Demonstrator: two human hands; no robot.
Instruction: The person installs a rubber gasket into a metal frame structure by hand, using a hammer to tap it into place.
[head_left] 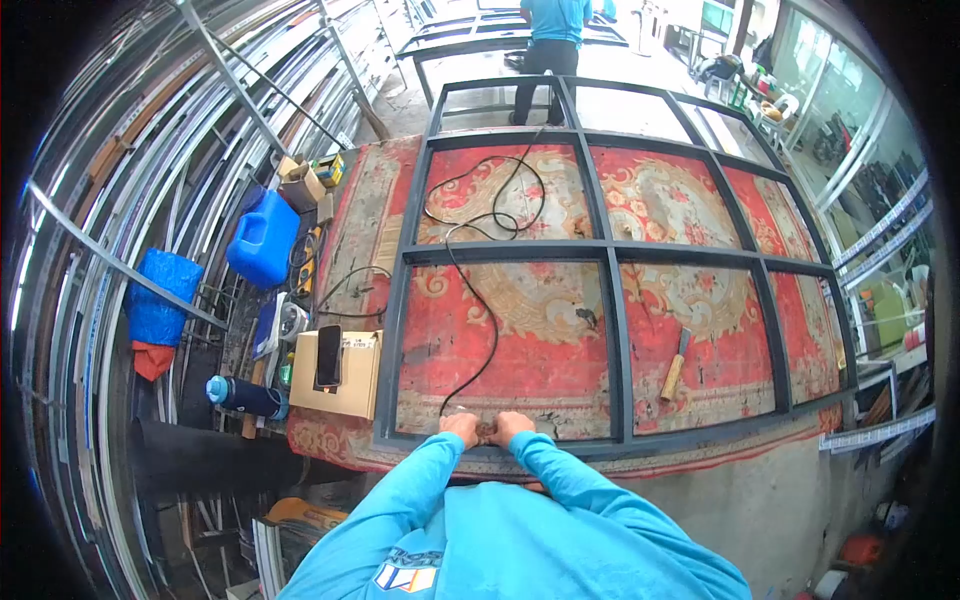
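A dark grey metal frame (pixel 615 340) with several rectangular openings lies over a red patterned carpet (pixel 540 375). Both my hands are close together at its near rail, left of the middle. My left hand (pixel 460 428) is closed, its knuckles up, beside the end of a black cable (pixel 470 290). My right hand (pixel 513 428) is likewise closed, just right of the left one. What the fingers hold is hidden under the hands. Inside one opening of the frame, a hammer-like tool with a wooden handle (pixel 673 378) rests on the carpet.
On the left sit a cardboard box (pixel 302 400) with a phone (pixel 328 356) on top, a blue jerrycan (pixel 263 238) and a dark blue bottle (pixel 247 395). Racks of long metal profiles (pixel 100 200) fill that side. Another person (pixel 556 45) stands beyond the frame's far end.
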